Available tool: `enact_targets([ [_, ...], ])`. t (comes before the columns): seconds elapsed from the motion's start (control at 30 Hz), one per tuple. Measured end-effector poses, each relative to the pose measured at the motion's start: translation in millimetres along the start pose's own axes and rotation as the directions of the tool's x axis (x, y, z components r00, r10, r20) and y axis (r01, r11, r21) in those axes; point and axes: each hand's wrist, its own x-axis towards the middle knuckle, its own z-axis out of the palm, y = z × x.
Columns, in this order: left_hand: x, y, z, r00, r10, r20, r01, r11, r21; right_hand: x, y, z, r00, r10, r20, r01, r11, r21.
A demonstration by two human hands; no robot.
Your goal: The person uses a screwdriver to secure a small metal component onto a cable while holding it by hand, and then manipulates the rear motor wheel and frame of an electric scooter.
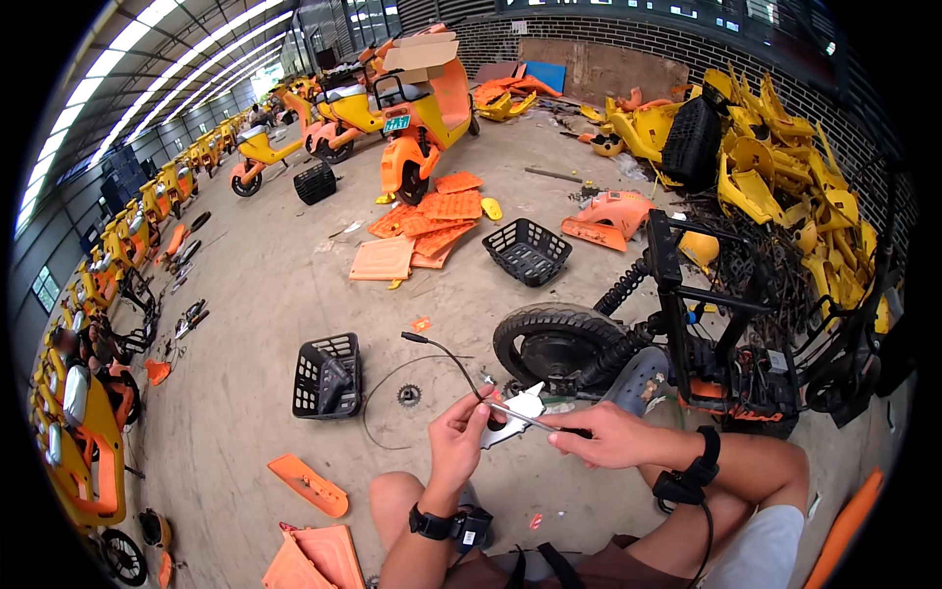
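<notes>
Pinched between the fingers of my left hand point(458, 432) is a thin black cable point(453, 358), its connector end sticking up and away to the left. My right hand point(610, 435) is closed around the dark handle of a screwdriver point(522, 417). Its metal shaft points left, and the tip meets the cable at my left fingertips. Beneath the shaft a pale, irregularly shaped metal plate point(502, 432) with a dark round opening shows, partly covered by my left hand. Whether the tip touches the cable I cannot tell.
A stripped scooter frame point(677, 285) with its wheel point(554, 344) lies at the right. Black baskets point(329, 378) point(527, 252) and a sprocket point(409, 396) are ahead. Orange panels point(427, 231), yellow scrap panels point(760, 167) and parked scooters point(422, 118) stand farther off.
</notes>
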Motion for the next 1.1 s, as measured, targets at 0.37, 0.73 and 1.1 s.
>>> enact_targets([
  [0.37,-2,-2,3,1.0,0.003,-0.011,-0.002,0.997,0.074,0,-1,-1,0.998,-0.057,-0.023,0.055,0.996,-0.067],
  [0.73,-3,-10,13,0.999,0.028,-0.04,-0.016,0.964,0.266,-4,7,9,0.977,-0.166,-0.137,0.11,0.931,-0.347],
  [1.1,-3,-12,9,0.999,-0.051,0.011,0.045,0.944,0.327,-3,12,5,0.96,-0.14,-0.244,0.111,0.985,-0.13],
])
